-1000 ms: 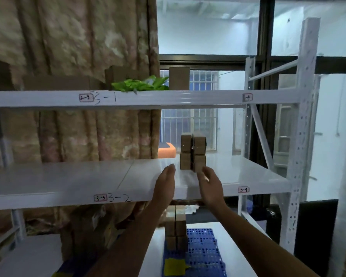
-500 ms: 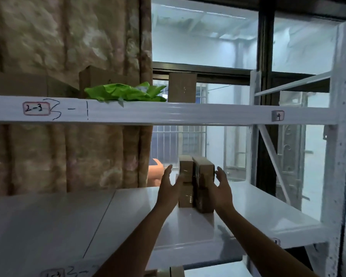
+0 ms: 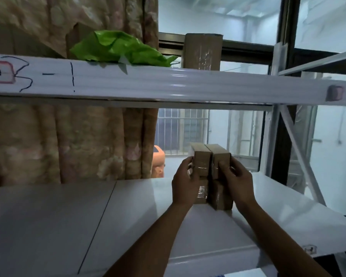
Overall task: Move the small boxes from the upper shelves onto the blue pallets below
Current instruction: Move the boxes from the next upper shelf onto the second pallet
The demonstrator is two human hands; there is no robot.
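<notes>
A block of small brown cardboard boxes (image 3: 210,162), two columns stacked two high, stands on the white middle shelf (image 3: 128,220). My left hand (image 3: 185,183) presses against the left side of the block, fingers wrapped on the upper left box. My right hand (image 3: 235,179) clasps the right side, fingers on the upper right box. The lower boxes rest on the shelf surface. The blue pallets are out of view.
The upper shelf beam (image 3: 168,84) crosses just above, carrying a taller taped cardboard box (image 3: 202,50), a green plastic bag (image 3: 118,47) and a larger box behind it. A patterned curtain hangs at the back left, an orange object (image 3: 158,162) sits behind the shelf, and white uprights (image 3: 276,136) stand to the right.
Both hands rose from the shelf's front edge, reached in and closed on the sides of the box block. The view came closer and tilted up, and the pallets below dropped out of sight.
</notes>
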